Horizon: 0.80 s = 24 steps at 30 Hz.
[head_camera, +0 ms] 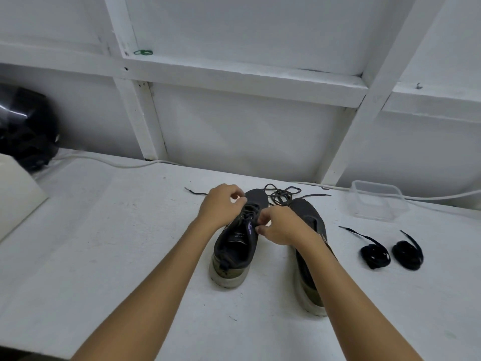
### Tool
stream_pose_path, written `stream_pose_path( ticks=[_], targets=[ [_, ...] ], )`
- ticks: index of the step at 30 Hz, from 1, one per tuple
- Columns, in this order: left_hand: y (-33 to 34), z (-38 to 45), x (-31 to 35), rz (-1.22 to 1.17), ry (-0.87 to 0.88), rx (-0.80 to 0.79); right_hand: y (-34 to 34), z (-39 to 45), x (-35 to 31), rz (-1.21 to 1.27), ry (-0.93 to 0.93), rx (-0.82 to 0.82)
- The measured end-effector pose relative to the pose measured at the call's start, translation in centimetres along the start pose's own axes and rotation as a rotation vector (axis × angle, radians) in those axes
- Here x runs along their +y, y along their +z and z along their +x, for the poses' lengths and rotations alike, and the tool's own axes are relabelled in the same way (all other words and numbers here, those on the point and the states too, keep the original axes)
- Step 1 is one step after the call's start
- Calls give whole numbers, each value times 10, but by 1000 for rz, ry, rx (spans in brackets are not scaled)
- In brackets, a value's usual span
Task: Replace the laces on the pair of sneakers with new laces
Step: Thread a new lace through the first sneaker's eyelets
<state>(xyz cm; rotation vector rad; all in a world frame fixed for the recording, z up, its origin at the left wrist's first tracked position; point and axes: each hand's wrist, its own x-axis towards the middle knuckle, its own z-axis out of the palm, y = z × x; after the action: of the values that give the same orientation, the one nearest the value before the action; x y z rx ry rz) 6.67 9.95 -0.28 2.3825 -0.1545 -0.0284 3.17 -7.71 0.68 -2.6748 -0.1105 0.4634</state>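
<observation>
Both hands, left hand (pixel 221 204) and right hand (pixel 279 226), pinch left sneaker (pixel 234 246) laces; coiled laces (pixel 374 252) lie right.

Two dark sneakers (pixel 234 246) side by side, loose old lace (pixel 282 195) beyond, coiled new laces (pixel 390 252) right

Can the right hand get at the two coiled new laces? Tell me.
Probably yes: the coiled new laces lie in the open on the table, right of the right sneaker, though the right hand is busy pinching the left sneaker's lace.

Matt cloth sneakers (pixel 235 246), clear plastic tub (pixel 377 200), rough white-painted table (pixel 104 230).
</observation>
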Motion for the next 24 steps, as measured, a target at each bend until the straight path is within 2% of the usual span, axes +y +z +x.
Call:
stream_pose_path(
  ticks=[7,14,17,24],
  targets=[
    [15,25,-3,178,-14,-233,-7,-3,8,78,2,40],
    [16,24,-6,310,-63,-129,-2,1,7,169,30,-60],
    [18,20,-11,262,-77,-112,6,3,3,311,64,-118],
    [3,9,-34,187,-177,-21,23,11,-6,554,16,-94]
  ],
)
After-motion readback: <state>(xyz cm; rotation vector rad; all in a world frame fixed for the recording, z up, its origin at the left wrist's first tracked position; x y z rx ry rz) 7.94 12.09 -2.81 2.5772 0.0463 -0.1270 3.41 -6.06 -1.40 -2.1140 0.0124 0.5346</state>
